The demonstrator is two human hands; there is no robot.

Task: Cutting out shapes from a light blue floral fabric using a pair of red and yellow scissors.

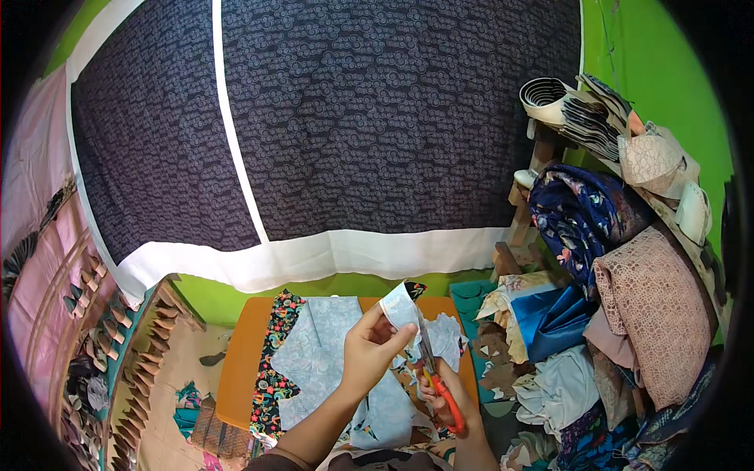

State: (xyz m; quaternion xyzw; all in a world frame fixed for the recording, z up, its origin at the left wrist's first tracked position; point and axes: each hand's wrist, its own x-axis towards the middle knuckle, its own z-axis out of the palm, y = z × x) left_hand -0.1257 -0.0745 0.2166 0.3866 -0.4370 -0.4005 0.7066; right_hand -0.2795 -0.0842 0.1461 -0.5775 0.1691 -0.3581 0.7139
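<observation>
Above the orange table [236,377], my left hand [372,349] pinches a small piece of pale blue fabric [400,304] between thumb and fingers. My right hand [454,396] grips scissors [441,390] with red-orange and yellow handles. Their blades point upward and lie along the right edge of the held piece; I cannot tell how far apart they are. Below my hands, pale blue fabric pieces [320,334] cover much of the table. A black floral fabric with colourful print [280,337] shows along their left side. More pale scraps [446,334] lie at the right.
Racks of shoes [141,377] stand at the left. Heaped cloth, including a blue satin piece [550,323] and a pinkish lace bundle [660,314], crowds the right side by a wooden rack. A dark patterned cloth with white borders [385,118] hangs on the green wall ahead.
</observation>
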